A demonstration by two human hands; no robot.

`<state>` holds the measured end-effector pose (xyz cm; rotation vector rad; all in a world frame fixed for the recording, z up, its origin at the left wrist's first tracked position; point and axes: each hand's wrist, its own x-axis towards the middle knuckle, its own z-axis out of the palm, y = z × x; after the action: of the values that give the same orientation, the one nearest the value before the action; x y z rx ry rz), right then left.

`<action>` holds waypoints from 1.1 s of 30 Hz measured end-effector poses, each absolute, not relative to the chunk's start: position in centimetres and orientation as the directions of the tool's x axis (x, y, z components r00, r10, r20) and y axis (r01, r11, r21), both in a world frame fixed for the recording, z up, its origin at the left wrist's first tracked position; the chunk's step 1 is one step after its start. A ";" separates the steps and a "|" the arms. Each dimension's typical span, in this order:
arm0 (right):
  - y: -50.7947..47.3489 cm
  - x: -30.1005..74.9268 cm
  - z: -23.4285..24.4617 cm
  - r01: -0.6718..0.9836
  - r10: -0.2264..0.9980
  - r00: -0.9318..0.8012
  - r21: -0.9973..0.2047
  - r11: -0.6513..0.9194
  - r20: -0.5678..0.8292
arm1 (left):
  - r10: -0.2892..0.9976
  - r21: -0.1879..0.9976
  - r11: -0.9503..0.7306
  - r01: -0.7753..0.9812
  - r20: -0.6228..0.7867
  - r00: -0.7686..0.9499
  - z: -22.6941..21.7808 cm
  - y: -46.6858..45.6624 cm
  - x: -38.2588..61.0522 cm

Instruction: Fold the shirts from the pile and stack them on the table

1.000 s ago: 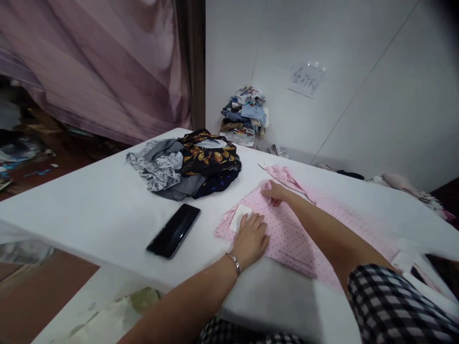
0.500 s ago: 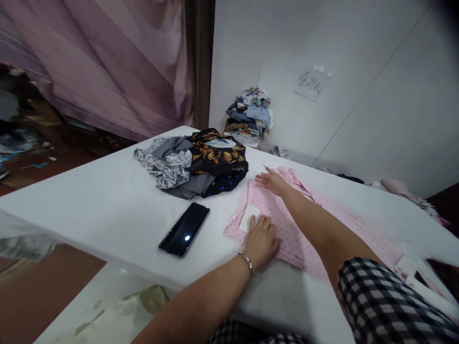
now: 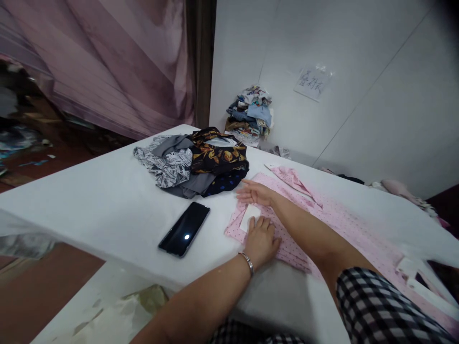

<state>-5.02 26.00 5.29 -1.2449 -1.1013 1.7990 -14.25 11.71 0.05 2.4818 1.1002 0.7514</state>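
Note:
A pink dotted garment [image 3: 315, 224] lies spread over the white table [image 3: 107, 200], with a white label [image 3: 250, 217] at its near left end. My left hand [image 3: 261, 240], a bracelet on its wrist, lies flat on the garment with fingers stretched to the label. My right hand [image 3: 255, 193] rests flat with fingers extended on the garment's left edge, just beyond the label. Neither hand grips anything.
A black phone [image 3: 184, 228] lies on the table left of the garment. A heap of patterned clothes [image 3: 195, 162] sits behind it. A second pile of clothes [image 3: 251, 114] stands against the white wall. A pink curtain [image 3: 107, 62] hangs at the left.
My right hand has slid from the garment's far edge toward me and left, smoothing the cloth near the label. My left hand has stayed pressed on the garment.

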 end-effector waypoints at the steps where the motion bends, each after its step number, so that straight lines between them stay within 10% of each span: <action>1: 26.4 -5.6 5.7 -0.095 0.885 -0.328 -0.921 -0.378 -0.330 | 0.756 0.486 -0.649 0.585 0.331 0.565 0.1 11.7 -14.3; 9: 25.9 -3.6 5.3 0.366 0.935 -0.045 -0.877 -0.312 -0.352 | 0.759 0.508 -0.645 0.571 0.341 0.555 0.2 12.1 -14.4; 15: 25.0 -1.6 4.1 0.314 0.976 -0.134 -0.941 -0.124 -0.173 | 0.828 0.497 -0.556 0.667 0.262 0.495 0.2 12.5 -15.0; 22: 26.0 12.5 7.0 0.773 0.872 0.471 -0.538 -0.335 0.135 | 0.845 0.438 -0.531 0.725 0.201 0.496 0.7 12.5 -15.3; 33: 31.5 17.2 3.9 0.842 0.887 0.462 -0.326 -0.430 0.022 | 0.854 0.382 -0.518 0.765 0.178 0.489 0.0 13.1 -15.1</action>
<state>17.20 31.46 3.88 -2.4239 -1.4772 0.2199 -15.11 13.07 -0.03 2.4840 1.3807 0.5092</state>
